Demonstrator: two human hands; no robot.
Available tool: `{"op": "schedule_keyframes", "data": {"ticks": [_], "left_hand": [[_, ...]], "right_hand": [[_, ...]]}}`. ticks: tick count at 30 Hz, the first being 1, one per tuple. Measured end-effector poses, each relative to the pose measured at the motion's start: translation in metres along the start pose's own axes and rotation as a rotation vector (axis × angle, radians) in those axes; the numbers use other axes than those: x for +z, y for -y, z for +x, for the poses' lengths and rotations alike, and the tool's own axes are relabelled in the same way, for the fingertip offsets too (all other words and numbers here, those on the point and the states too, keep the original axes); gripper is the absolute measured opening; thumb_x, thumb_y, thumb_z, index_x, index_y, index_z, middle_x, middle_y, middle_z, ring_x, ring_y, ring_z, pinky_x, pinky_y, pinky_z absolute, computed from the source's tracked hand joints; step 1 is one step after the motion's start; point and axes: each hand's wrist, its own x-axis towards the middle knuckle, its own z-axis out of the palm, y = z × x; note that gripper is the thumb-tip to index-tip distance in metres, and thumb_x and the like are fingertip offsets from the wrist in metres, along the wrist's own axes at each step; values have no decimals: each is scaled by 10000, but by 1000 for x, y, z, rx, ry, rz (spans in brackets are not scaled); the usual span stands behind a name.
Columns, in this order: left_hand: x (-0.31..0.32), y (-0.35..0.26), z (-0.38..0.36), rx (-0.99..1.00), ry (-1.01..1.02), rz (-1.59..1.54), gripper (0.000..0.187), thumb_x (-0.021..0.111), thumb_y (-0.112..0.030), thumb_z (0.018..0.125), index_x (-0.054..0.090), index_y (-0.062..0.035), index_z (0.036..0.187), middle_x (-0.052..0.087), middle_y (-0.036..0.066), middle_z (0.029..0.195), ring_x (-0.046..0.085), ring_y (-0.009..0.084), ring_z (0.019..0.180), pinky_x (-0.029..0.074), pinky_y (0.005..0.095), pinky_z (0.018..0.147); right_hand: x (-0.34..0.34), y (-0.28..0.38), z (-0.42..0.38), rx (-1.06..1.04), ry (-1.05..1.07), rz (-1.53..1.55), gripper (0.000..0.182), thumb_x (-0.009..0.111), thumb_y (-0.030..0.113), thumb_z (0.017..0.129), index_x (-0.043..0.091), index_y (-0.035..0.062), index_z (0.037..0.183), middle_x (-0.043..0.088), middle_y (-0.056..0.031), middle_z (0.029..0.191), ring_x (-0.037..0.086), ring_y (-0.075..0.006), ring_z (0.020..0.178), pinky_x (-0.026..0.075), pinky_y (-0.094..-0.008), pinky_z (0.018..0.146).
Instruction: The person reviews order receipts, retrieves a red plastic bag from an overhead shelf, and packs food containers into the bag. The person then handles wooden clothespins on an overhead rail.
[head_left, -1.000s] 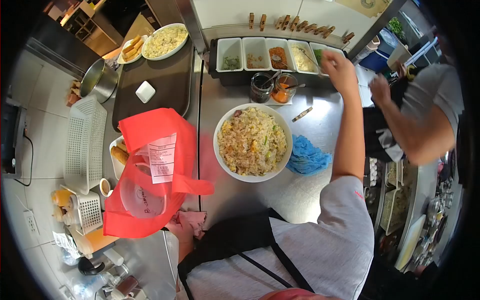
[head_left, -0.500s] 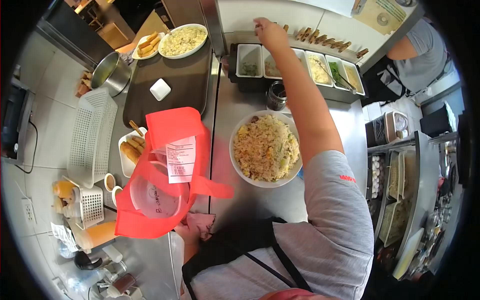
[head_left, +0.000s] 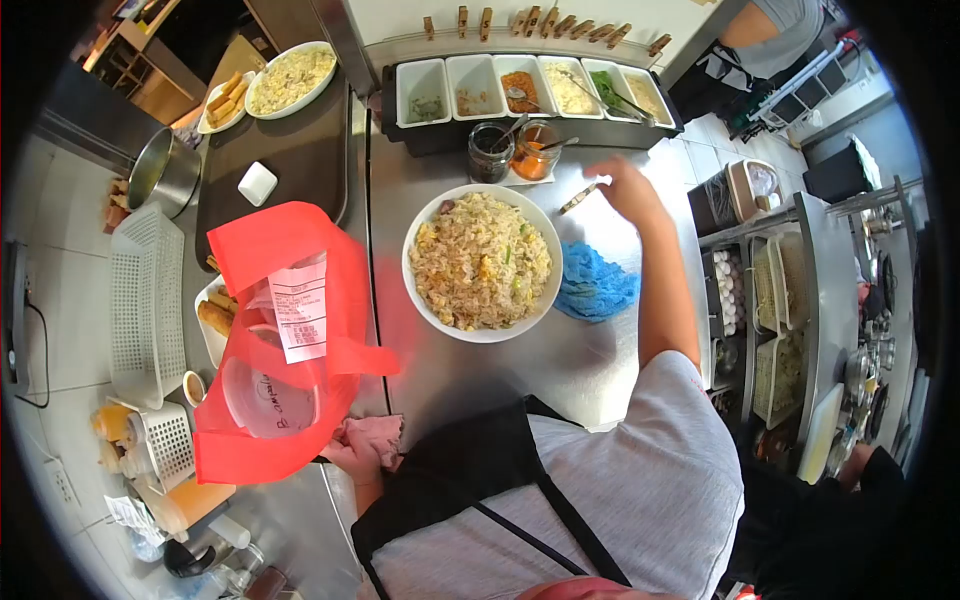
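Note:
In the head view, my right hand (head_left: 632, 192) is above the counter, right of the bowl of fried rice (head_left: 482, 262). A wooden clothespin (head_left: 578, 199) with dark marks is at its fingertips, seemingly pinched by one end. My left hand (head_left: 352, 456) is low beside the red carrier bag (head_left: 345, 385), closed around a pink cloth (head_left: 372, 436); the bag partly hides its fingers. The bag holds a clear tub (head_left: 268, 398) with handwriting on it, and a printed receipt (head_left: 299, 308) is attached.
A blue cloth (head_left: 596, 282) lies beside the bowl. Two sauce jars (head_left: 490, 160) with spoons stand behind it, before a row of topping containers (head_left: 471, 100). More clothespins (head_left: 549, 22) line the ledge. A brown tray (head_left: 285, 165) and white basket (head_left: 148, 310) are at left.
My right hand has come down from the clothespin ledge, toward me and to the right, uncovering the jars and blue cloth. My left hand still has the pink cloth. The view has shifted.

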Motion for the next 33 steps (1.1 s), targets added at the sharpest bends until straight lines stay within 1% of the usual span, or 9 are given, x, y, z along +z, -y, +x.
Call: {"op": "schedule_keyframes", "data": {"ticks": [6, 12, 15, 18, 23, 25, 30, 32, 33], "left_hand": [[-7, -9, 4, -3, 119, 149, 384, 454, 6, 717, 311, 74, 1066, 453, 175, 954, 491, 208, 798, 414, 269, 668], [-9, 11, 1, 54, 69, 101, 408, 452, 7, 713, 292, 84, 1080, 443, 210, 1003, 501, 232, 843, 420, 270, 702], [-7, 4, -1, 19, 60, 78, 410, 456, 9, 712, 290, 82, 1080, 445, 208, 1000, 503, 233, 840, 423, 267, 702], [-14, 10, -2, -44, 95, 112, 404, 460, 14, 709, 297, 82, 1073, 448, 205, 996, 504, 232, 834, 423, 266, 703], [-12, 5, -2, -74, 79, 153, 406, 464, 23, 706, 297, 85, 1070, 451, 203, 997, 506, 223, 823, 424, 262, 699], [-9, 0, -1, -76, 69, 157, 409, 465, 23, 706, 296, 84, 1074, 450, 203, 1001, 505, 219, 822, 423, 260, 700], [-1, -3, -2, -27, -20, 114, 426, 465, 32, 704, 291, 73, 1090, 476, 190, 958, 512, 208, 765, 429, 258, 656], [-10, 17, -5, -125, 144, -108, 456, 444, 8, 727, 241, 51, 1133, 470, 153, 924, 502, 202, 703, 427, 289, 590], [-19, 35, -13, -172, 179, -213, 471, 433, -4, 739, 215, 41, 1155, 467, 134, 907, 496, 199, 671, 425, 305, 556]], "right_hand": [[43, 4, -25, 1, -24, -230, 226, 551, 81, 679, 608, 178, 875, 504, -95, 945, 510, -286, 875, 448, -360, 719], [40, -25, -19, 194, -8, -248, 158, 467, 189, 777, 516, 108, 904, 530, -123, 888, 529, -282, 840, 446, -365, 688], [24, -51, -22, 239, -129, -43, 192, 426, 206, 825, 437, 78, 969, 561, -129, 748, 576, -241, 649, 458, -327, 558], [-8, -46, -27, 576, -181, 600, 227, 399, 254, 854, 381, 71, 987, 515, -79, 576, 474, -112, 358, 350, -226, 323], [-56, -67, -5, 455, -307, 649, 215, 410, 216, 840, 553, 105, 956, 370, 41, 548, 309, -50, 406, 281, -195, 347], [-74, -74, 15, 445, -206, 714, 258, 404, 132, 796, 564, 69, 988, 414, 34, 586, 364, -52, 450, 318, -197, 387], [-91, -111, 98, 343, -495, 525, 221, 554, 120, 698, 599, 27, 893, 564, -15, 616, 500, -86, 540, 392, -225, 462], [-102, -122, 127, 285, -521, 229, 211, 521, 160, 696, 617, 11, 810, 590, -137, 649, 560, -180, 593, 431, -289, 551], [-113, -115, 131, 253, -474, -205, 225, 475, 159, 734, 618, 13, 828, 587, -170, 672, 579, -203, 617, 442, -310, 574]]}}
